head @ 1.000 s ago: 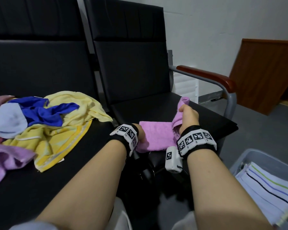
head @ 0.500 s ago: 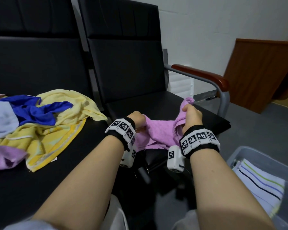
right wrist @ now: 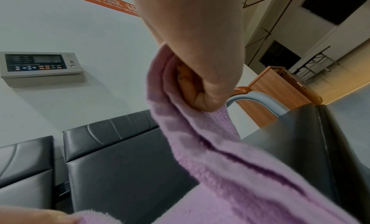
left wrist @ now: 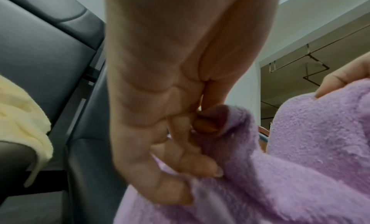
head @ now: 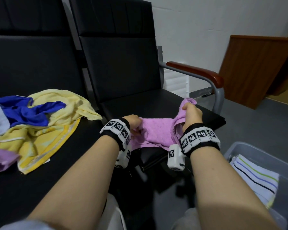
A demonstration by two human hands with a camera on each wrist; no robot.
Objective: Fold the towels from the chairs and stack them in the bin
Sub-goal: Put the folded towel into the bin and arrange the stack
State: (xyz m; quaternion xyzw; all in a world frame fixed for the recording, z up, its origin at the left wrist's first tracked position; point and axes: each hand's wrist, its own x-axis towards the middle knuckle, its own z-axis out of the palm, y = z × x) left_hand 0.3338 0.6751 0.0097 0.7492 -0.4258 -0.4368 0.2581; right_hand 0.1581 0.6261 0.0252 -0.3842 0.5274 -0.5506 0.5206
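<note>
1. My left hand (head: 134, 122) has its fingers (left wrist: 200, 165) curled into the near-left edge of the pink towel (head: 156, 131), thumb and fingertips pinching a bunched fold. My right hand (head: 192, 116) is fisted round the far-right corner, with a tuft of cloth poking up above the knuckles.

2. A second ago the towel lay mostly flat on the right chair seat (head: 148, 103), with only the right corner lifted. Now both hands have raised it, and it sags between them in a loose hammock while its near edge droops over the seat front. I read this as the lift that comes before a fold, so the fold itself is not yet made.

3. The towel's long axis runs roughly left to right between my hands. It tilts upward toward the right, because my right hand sits higher and farther back. The raised right corner points up and away from me, and the slack middle dips toward the seat.

4. The bin (head: 249, 147) stands by my right forearm with a striped white towel (head: 254, 176) already folded inside. On the left chair, a heap with a yellow towel (head: 56, 113), a blue cloth (head: 28, 112) and another pink piece (head: 0, 158) waits its turn.
</note>
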